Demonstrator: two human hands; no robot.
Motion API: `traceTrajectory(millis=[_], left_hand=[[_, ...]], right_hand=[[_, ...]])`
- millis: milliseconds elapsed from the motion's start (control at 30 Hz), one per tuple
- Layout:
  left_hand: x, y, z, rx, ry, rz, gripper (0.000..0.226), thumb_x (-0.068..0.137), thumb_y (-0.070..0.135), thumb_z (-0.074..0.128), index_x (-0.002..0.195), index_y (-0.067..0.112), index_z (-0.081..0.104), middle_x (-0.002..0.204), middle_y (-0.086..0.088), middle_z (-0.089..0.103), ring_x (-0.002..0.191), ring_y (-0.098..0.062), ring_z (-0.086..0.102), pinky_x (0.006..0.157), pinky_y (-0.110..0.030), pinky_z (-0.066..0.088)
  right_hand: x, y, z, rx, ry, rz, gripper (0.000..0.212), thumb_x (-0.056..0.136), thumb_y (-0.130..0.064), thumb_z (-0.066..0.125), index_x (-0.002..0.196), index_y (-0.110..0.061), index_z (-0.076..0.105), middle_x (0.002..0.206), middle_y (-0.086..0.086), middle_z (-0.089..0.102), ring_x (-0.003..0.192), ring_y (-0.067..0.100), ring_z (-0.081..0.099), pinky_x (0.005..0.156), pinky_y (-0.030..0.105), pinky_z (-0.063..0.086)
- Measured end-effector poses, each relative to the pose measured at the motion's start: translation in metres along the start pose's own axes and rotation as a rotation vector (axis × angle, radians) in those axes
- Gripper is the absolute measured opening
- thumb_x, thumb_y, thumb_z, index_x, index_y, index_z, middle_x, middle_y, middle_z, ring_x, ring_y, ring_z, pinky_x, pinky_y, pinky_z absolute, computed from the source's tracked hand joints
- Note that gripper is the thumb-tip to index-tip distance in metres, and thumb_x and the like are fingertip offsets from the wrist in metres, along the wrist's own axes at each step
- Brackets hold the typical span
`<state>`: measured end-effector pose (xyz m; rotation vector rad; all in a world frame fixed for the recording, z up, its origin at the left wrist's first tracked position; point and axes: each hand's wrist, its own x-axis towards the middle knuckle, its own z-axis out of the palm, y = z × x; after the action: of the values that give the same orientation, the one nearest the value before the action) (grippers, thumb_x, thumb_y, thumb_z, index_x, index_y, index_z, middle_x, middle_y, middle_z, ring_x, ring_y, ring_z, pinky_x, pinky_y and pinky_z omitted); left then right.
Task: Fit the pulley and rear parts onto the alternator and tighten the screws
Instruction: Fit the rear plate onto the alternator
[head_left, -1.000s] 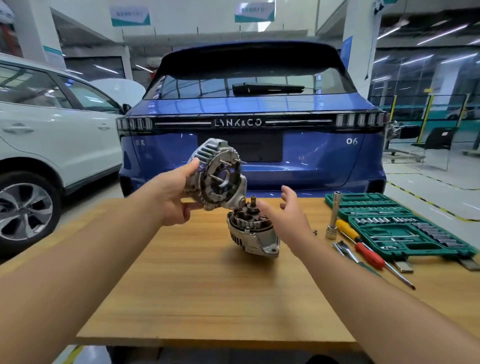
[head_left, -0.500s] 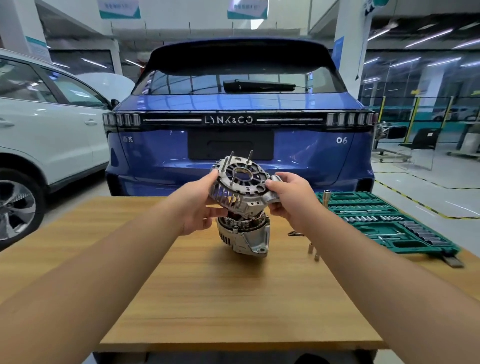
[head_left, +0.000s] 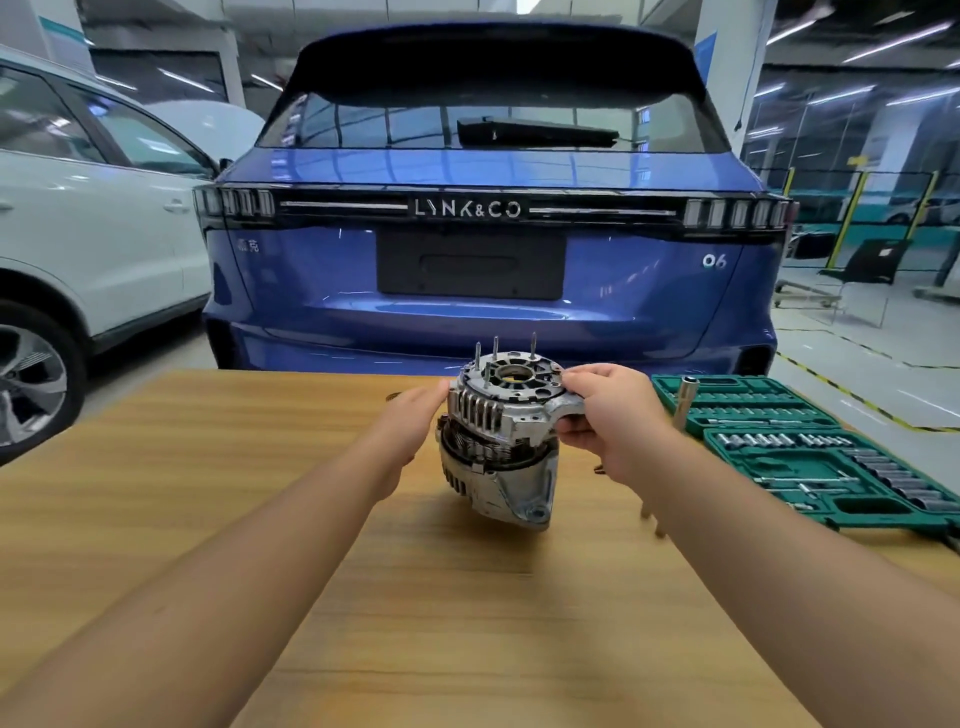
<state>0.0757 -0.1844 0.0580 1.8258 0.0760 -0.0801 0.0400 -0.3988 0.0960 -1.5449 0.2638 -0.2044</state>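
Rear housing (head_left: 511, 402) now lowered onto alternator body (head_left: 498, 480); your right hand (head_left: 605, 415) pinches 3 o'clock lug, left hand (head_left: 415, 421) flat-fingered steadies 9 o'clock; seat fully next

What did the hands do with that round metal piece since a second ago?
The left hand held the rear housing up in the air, tilted. Then the right hand took hold too, and together they brought it down onto the alternator body. Both hands still hold it. The body stayed standing on the wooden table.
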Motion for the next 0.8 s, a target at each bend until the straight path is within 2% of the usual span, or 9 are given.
traceTrajectory(millis=[67,133,200,333,467,800], left_hand=[[0.004,-0.006,-0.001,-0.06,-0.035,-0.02,0.063,0.099,0.063,0.042,0.149,0.026,0.042,0.152,-0.003,0.043,0.132,-0.024,0.048,0.109,-0.045,0.041],[0.005,-0.012,-0.001,-0.115,-0.092,-0.03,0.054,0.098,0.065,0.042,0.135,0.028,0.054,0.142,-0.002,0.052,0.121,-0.019,0.055,0.103,-0.042,0.046],[0.005,-0.017,0.001,-0.131,-0.109,-0.016,0.049,0.098,0.065,0.042,0.127,0.03,0.058,0.134,0.001,0.058,0.114,-0.015,0.058,0.098,-0.039,0.05],[0.009,-0.022,0.0,-0.114,-0.087,-0.003,0.05,0.099,0.06,0.046,0.132,0.025,0.058,0.125,0.004,0.063,0.109,-0.015,0.061,0.092,-0.038,0.053],[0.008,-0.026,0.0,-0.105,-0.072,-0.017,0.043,0.1,0.054,0.05,0.13,0.025,0.059,0.116,0.007,0.065,0.105,-0.014,0.063,0.078,-0.034,0.053],[0.009,-0.029,0.006,-0.127,-0.033,-0.05,0.04,0.1,0.051,0.051,0.129,0.025,0.061,0.122,0.003,0.064,0.108,-0.017,0.061,0.08,-0.035,0.053]], right_hand=[[0.003,0.003,0.005,0.017,0.008,0.008,0.006,0.098,-0.019,0.063,0.099,-0.016,0.068,0.097,0.015,0.072,0.056,0.019,0.066,0.055,0.03,0.058],[0.003,0.007,0.012,0.026,0.014,0.013,0.005,0.098,-0.019,0.064,0.098,-0.016,0.068,0.096,0.015,0.072,0.054,0.018,0.066,0.055,0.03,0.058],[0.004,0.011,0.018,0.012,0.006,-0.001,0.005,0.098,-0.019,0.064,0.097,-0.016,0.067,0.096,0.015,0.072,0.053,0.018,0.066,0.054,0.029,0.057],[0.006,0.019,0.025,0.006,-0.015,-0.018,0.007,0.098,-0.021,0.063,0.098,-0.015,0.066,0.098,0.017,0.072,0.05,0.017,0.066,0.053,0.029,0.056],[0.009,0.026,0.022,-0.03,-0.007,-0.026,0.009,0.099,-0.023,0.062,0.102,-0.015,0.066,0.099,0.016,0.072,0.056,0.018,0.068,0.056,0.03,0.057],[0.008,0.035,0.014,-0.109,-0.077,-0.042,0.01,0.099,-0.021,0.061,0.099,-0.015,0.068,0.098,0.016,0.072,0.057,0.019,0.069,0.058,0.031,0.058]])
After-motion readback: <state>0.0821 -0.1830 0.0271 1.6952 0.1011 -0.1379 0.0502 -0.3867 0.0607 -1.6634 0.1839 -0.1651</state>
